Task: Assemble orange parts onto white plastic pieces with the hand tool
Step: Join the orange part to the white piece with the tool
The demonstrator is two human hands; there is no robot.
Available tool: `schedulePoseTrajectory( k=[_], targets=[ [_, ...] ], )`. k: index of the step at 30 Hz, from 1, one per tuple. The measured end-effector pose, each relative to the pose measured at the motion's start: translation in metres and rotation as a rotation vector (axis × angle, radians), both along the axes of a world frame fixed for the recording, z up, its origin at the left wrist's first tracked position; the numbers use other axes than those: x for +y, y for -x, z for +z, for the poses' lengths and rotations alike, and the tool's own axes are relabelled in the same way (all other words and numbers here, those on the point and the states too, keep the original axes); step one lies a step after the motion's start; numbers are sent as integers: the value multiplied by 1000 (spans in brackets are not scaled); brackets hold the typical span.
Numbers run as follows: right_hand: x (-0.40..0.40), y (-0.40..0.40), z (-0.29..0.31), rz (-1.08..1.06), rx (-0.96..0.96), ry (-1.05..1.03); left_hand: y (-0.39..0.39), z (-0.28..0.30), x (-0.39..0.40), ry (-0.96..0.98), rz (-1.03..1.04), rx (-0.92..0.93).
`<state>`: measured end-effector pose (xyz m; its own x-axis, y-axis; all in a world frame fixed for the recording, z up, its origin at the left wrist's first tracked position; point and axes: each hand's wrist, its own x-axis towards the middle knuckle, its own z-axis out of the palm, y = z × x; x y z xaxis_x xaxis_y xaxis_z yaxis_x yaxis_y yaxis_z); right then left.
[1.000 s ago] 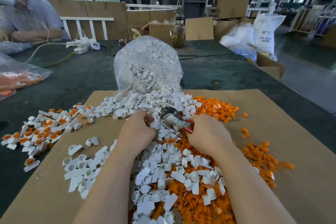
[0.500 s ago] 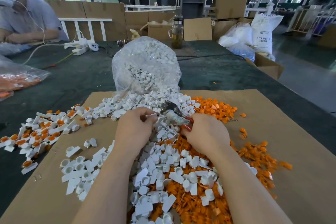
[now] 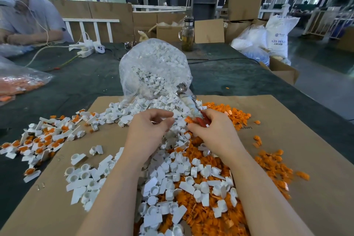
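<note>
Loose white plastic pieces (image 3: 172,170) lie heaped over orange parts (image 3: 203,214) on a cardboard sheet (image 3: 316,140). My right hand (image 3: 214,134) grips the red handles of the hand tool (image 3: 188,101), whose metal head points up and away over the bag. An orange part (image 3: 188,120) sits at that hand's fingertips. A short gap to the left, my left hand (image 3: 147,132) has its fingers curled, and thumb and fingers seem to pinch a small white piece (image 3: 153,122) that is mostly hidden.
A clear bag of white pieces (image 3: 153,67) spills onto the cardboard just beyond my hands. Pieces with orange parts fitted (image 3: 38,142) are piled at the left. Another person (image 3: 28,17) sits at the far left, near a bag of orange parts (image 3: 17,84). A glass jar (image 3: 187,38) stands behind.
My hands have drawn apart. The right hand has lifted the tool, so its head now points up over the bag. The left hand has come away from the tool's jaws.
</note>
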<state>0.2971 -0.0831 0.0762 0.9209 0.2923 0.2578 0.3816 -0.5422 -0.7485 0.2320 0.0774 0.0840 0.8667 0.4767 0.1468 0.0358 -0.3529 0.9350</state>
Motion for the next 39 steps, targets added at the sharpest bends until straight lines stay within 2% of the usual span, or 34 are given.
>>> schedulePoseTrajectory(
  k=[3, 8, 14, 21, 26, 30, 36, 39],
  targets=[
    [0, 3, 2, 35, 34, -99, -1, 0, -3, 13, -19, -5],
    [1, 6, 5, 66, 61, -204, 0, 3, -6, 182, -98, -10],
    [4, 5, 3, 97, 29, -174, 0, 6, -12, 210, -134, -9],
    [4, 6, 4, 127, 25, -206, 1, 4, -10, -42, -133, 12],
    [4, 6, 5, 135, 16, -151, 0, 2, -10, -45, -163, 12],
    [4, 4, 4, 99, 30, -185, -1, 1, -9, 69, -201, 19],
    [5, 2, 0, 25, 22, -297, -4, 0, -10, 454, -145, -56],
    [5, 1, 0, 14, 9, -364, -3, 1, -9, 518, -120, -49]
  ],
)
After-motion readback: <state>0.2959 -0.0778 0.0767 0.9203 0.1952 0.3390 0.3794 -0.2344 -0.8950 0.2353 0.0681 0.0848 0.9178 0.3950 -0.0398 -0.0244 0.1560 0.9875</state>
